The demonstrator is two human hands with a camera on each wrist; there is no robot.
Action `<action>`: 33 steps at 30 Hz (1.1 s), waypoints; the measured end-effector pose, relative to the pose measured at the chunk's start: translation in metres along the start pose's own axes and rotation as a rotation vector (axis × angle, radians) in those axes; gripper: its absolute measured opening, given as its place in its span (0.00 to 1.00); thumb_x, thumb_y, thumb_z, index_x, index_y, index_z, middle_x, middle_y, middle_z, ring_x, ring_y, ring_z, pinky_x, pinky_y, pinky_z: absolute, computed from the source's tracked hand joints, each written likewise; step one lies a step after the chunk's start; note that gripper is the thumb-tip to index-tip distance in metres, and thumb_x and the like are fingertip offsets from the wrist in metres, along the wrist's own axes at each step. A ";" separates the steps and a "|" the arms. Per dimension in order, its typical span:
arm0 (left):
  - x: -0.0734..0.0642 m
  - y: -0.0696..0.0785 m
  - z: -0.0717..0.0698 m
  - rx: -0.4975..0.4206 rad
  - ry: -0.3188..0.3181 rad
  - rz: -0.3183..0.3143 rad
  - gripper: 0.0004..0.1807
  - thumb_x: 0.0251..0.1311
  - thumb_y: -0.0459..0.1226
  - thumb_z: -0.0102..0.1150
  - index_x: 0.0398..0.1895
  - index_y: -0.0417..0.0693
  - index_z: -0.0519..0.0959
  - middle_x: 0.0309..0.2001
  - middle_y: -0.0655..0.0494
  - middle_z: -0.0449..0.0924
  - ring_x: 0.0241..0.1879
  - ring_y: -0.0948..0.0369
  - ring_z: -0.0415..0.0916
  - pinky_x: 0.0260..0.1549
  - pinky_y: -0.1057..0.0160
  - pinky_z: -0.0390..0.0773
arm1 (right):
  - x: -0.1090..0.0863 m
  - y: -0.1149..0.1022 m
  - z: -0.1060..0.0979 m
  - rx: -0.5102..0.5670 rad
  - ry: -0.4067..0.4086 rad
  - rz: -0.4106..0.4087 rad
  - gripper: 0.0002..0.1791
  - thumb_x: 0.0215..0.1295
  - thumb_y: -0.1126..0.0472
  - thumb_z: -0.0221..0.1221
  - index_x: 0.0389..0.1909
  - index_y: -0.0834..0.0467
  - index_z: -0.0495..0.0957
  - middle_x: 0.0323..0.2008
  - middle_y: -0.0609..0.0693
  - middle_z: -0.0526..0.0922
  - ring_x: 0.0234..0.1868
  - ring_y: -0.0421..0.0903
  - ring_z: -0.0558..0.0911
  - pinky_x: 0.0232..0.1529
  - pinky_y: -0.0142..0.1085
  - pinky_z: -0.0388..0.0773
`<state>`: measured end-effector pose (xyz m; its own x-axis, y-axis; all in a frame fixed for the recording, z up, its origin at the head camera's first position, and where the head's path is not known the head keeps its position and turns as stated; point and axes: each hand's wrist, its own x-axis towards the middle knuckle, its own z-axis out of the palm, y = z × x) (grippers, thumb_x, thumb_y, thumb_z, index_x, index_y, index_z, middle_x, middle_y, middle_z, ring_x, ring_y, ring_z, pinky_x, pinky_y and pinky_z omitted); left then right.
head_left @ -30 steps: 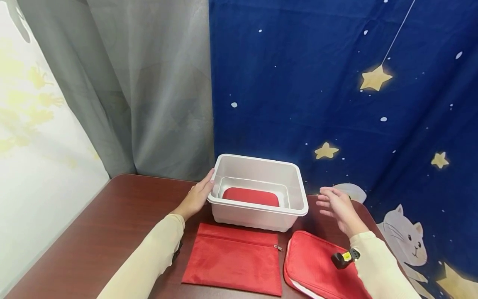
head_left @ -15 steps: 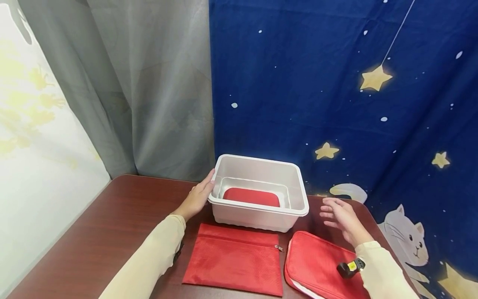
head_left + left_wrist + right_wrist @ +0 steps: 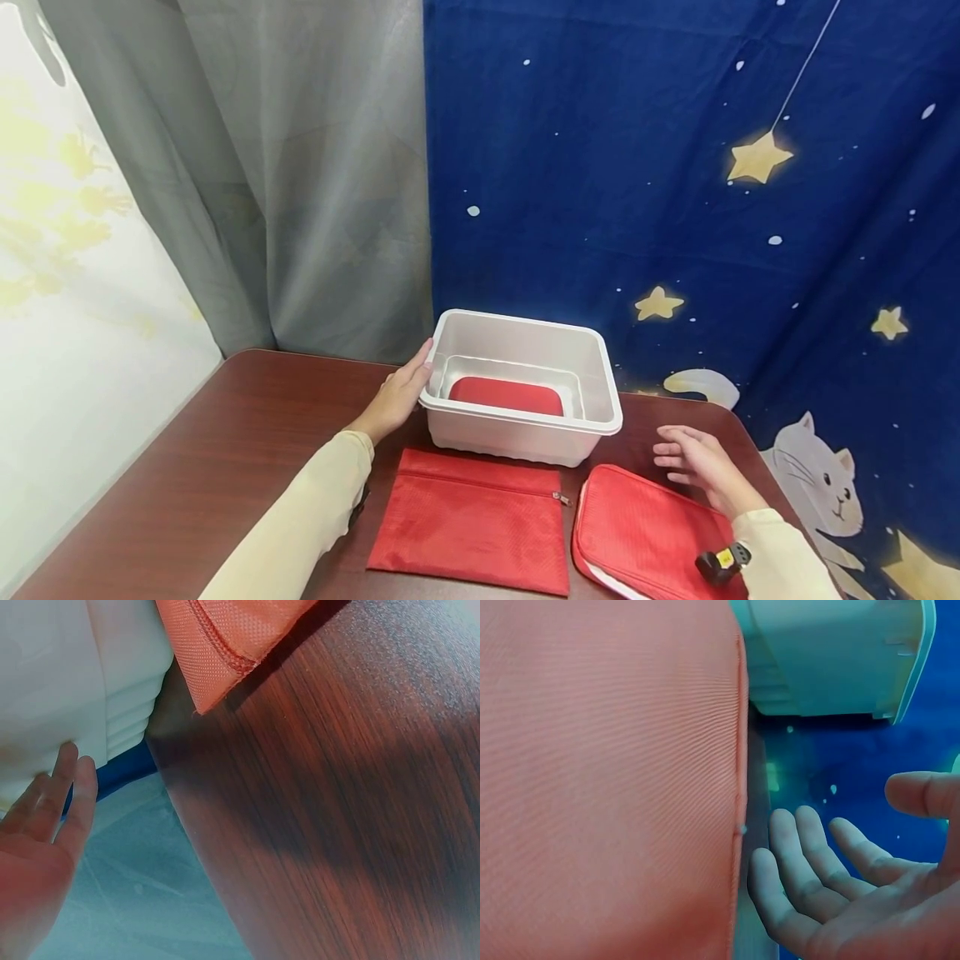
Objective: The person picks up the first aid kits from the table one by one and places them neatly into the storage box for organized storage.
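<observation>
A white plastic bin (image 3: 517,435) stands at the back of the table, with a flat red rounded item (image 3: 506,395) lying on its floor. My left hand (image 3: 396,398) rests against the bin's left side, fingers straight; the left wrist view shows its fingertips (image 3: 67,750) at the white wall. To the right of the bin my right hand (image 3: 701,462) hovers with loosely bent fingers, holding nothing. Below it lies a red zippered case (image 3: 645,529) with a white edge. In the right wrist view this case (image 3: 607,780) fills the left side, next to the hand (image 3: 855,892).
A flat red zip pouch (image 3: 472,525) lies in front of the bin, its zipper pull at the right. The dark brown table (image 3: 225,450) ends at the back against a grey curtain (image 3: 345,183) and a blue star-patterned curtain (image 3: 570,167).
My right hand has come down and toward me, moving slightly right, closer over the red case. The left hand and the bin have stayed in place.
</observation>
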<state>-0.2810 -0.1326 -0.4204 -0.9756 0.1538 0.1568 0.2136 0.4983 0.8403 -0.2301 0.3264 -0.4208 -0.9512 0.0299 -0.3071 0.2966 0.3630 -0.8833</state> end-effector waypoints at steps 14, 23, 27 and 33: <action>0.000 -0.001 0.000 0.009 0.009 0.006 0.29 0.68 0.54 0.33 0.71 0.65 0.49 0.69 0.56 0.55 0.65 0.54 0.57 0.60 0.46 0.59 | -0.005 0.015 -0.012 -0.074 -0.104 0.085 0.36 0.66 0.45 0.47 0.63 0.68 0.57 0.46 0.64 0.79 0.43 0.53 0.81 0.45 0.47 0.76; 0.000 0.000 0.000 0.006 0.007 0.013 0.29 0.68 0.54 0.33 0.71 0.65 0.49 0.69 0.54 0.56 0.64 0.53 0.59 0.59 0.46 0.62 | -0.010 0.026 -0.019 -0.105 -0.126 0.089 0.35 0.64 0.46 0.50 0.60 0.70 0.61 0.40 0.58 0.82 0.40 0.50 0.81 0.44 0.44 0.77; 0.000 0.000 0.000 0.002 0.012 0.014 0.28 0.69 0.52 0.34 0.71 0.65 0.50 0.68 0.54 0.56 0.64 0.53 0.60 0.58 0.46 0.62 | -0.011 0.030 -0.021 -0.140 -0.129 0.079 0.31 0.62 0.48 0.53 0.55 0.71 0.67 0.36 0.55 0.83 0.38 0.48 0.82 0.42 0.42 0.77; 0.000 0.000 0.001 -0.006 0.008 -0.008 0.27 0.69 0.51 0.34 0.71 0.68 0.49 0.68 0.54 0.57 0.62 0.52 0.63 0.53 0.46 0.69 | -0.014 0.037 -0.028 -0.175 -0.109 0.103 0.28 0.59 0.47 0.57 0.49 0.68 0.74 0.33 0.54 0.84 0.37 0.47 0.82 0.39 0.40 0.77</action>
<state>-0.2812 -0.1319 -0.4212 -0.9776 0.1428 0.1547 0.2059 0.4939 0.8448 -0.2083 0.3654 -0.4397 -0.8992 -0.0225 -0.4370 0.3629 0.5194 -0.7736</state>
